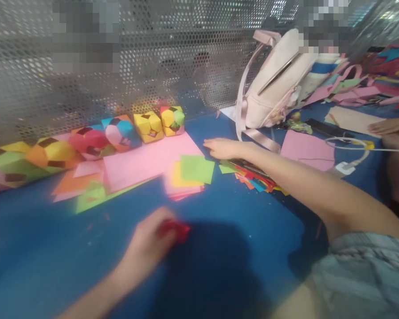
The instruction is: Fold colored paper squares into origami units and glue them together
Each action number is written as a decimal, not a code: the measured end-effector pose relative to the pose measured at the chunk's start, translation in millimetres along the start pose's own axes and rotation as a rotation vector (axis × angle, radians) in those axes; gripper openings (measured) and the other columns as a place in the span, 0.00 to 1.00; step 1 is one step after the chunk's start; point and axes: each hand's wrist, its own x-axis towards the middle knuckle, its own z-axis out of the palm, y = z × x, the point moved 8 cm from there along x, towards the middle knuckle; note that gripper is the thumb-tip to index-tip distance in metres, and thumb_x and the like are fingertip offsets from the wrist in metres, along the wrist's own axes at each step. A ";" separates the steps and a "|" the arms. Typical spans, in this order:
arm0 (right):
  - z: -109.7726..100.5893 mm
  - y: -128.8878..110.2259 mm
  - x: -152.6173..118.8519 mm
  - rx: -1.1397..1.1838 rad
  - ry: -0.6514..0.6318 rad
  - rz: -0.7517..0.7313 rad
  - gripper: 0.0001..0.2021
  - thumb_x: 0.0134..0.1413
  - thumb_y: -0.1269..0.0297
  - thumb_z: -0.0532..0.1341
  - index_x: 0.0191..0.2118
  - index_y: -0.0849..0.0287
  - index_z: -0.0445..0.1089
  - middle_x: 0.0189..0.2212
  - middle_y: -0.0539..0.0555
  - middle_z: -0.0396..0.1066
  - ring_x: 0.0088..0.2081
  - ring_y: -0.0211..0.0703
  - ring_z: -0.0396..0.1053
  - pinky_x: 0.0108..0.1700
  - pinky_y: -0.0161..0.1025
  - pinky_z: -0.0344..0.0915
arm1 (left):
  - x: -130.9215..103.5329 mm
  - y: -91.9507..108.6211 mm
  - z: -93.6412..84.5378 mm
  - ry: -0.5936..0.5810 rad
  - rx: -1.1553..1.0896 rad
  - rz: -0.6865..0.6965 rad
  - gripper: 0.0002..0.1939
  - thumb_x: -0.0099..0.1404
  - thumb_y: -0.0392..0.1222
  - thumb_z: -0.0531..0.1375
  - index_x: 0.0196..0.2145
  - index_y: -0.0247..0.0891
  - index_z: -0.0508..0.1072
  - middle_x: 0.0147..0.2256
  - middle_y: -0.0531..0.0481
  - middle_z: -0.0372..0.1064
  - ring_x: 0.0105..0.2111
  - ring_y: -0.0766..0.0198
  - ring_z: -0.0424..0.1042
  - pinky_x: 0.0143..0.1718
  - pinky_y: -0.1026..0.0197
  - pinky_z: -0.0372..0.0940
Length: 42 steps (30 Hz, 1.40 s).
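My left hand [151, 235], blurred by motion, is closed around a small red folded paper [178, 230] above the blue surface [86, 261]. From the right, my right arm stretches forward; my right hand [221, 148] has its fingers out and appears to hold nothing. It is just beyond a green paper square [197, 168] that tops a small pile of coloured sheets. Under my right forearm lies a fanned stack of coloured paper [257, 180], partly covered by a dark object. Larger pink paper [136, 161] lies left of that hand.
Folded paper balls and cubes [148, 126] line the back, against a perforated metal panel [186, 79]. A pale backpack [269, 88] leans there, near a pink sheet [307, 148] and a white cable [362, 157]. Another person's hand [390, 127] rests at the right edge.
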 end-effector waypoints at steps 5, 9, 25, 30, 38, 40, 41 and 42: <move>5.3 -2.0 -37.3 -0.027 -0.156 -0.032 0.19 0.47 0.76 0.50 0.40 0.59 0.75 0.40 0.55 0.75 0.40 0.47 0.72 0.40 0.41 0.66 | -1.6 1.0 -0.7 -0.004 0.018 0.007 0.05 0.61 0.34 0.53 0.30 0.40 0.67 0.30 0.55 0.68 0.27 0.70 0.66 0.28 0.69 0.59; -1.9 -18.2 -45.6 -0.136 0.006 -0.130 0.21 0.50 0.76 0.50 0.48 0.63 0.70 0.50 0.58 0.69 0.50 0.47 0.67 0.50 0.43 0.62 | 0.0 0.4 -3.8 0.042 0.065 -0.047 0.05 0.60 0.34 0.53 0.29 0.39 0.67 0.30 0.54 0.68 0.28 0.69 0.67 0.29 0.68 0.60; 12.9 -21.8 -102.7 -0.352 0.191 0.069 0.19 0.63 0.62 0.46 0.57 0.62 0.59 0.58 0.61 0.58 0.50 0.54 0.65 0.43 0.47 0.63 | 1.4 3.1 -3.5 0.036 0.093 -0.093 0.05 0.59 0.36 0.53 0.28 0.39 0.68 0.30 0.54 0.69 0.28 0.68 0.68 0.29 0.67 0.61; 13.6 -20.1 -94.0 -0.402 0.270 0.118 0.19 0.64 0.65 0.44 0.50 0.68 0.66 0.54 0.65 0.63 0.50 0.57 0.64 0.47 0.50 0.58 | 2.8 2.6 -3.6 0.052 0.089 -0.098 0.05 0.58 0.35 0.53 0.27 0.39 0.68 0.28 0.54 0.69 0.27 0.68 0.68 0.29 0.67 0.61; 13.3 -33.1 -80.7 -0.396 0.282 -0.003 0.15 0.59 0.69 0.50 0.43 0.69 0.72 0.55 0.65 0.61 0.56 0.58 0.58 0.56 0.55 0.49 | 1.6 0.3 -2.3 0.027 0.102 -0.068 0.06 0.60 0.36 0.52 0.29 0.39 0.67 0.30 0.53 0.69 0.28 0.68 0.68 0.30 0.67 0.62; 13.1 -33.7 -79.0 -0.390 0.284 -0.001 0.17 0.60 0.67 0.50 0.47 0.71 0.69 0.57 0.66 0.59 0.57 0.58 0.56 0.58 0.56 0.48 | 1.2 0.8 -1.4 0.012 0.097 -0.056 0.06 0.61 0.36 0.51 0.29 0.39 0.67 0.30 0.53 0.69 0.28 0.68 0.68 0.29 0.66 0.62; 13.7 -35.0 -78.4 -0.381 0.277 -0.010 0.18 0.61 0.65 0.49 0.49 0.71 0.68 0.57 0.66 0.58 0.58 0.58 0.55 0.58 0.56 0.48 | 1.0 1.2 -1.0 0.005 0.095 -0.048 0.06 0.62 0.37 0.51 0.29 0.39 0.67 0.30 0.53 0.69 0.28 0.68 0.68 0.29 0.67 0.62; 14.5 -36.0 -78.0 -0.372 0.268 -0.013 0.20 0.62 0.62 0.48 0.51 0.71 0.66 0.58 0.65 0.57 0.59 0.58 0.54 0.59 0.57 0.47 | 0.7 1.6 -0.7 -0.002 0.090 -0.042 0.06 0.62 0.37 0.51 0.29 0.39 0.67 0.30 0.53 0.69 0.28 0.68 0.68 0.30 0.67 0.62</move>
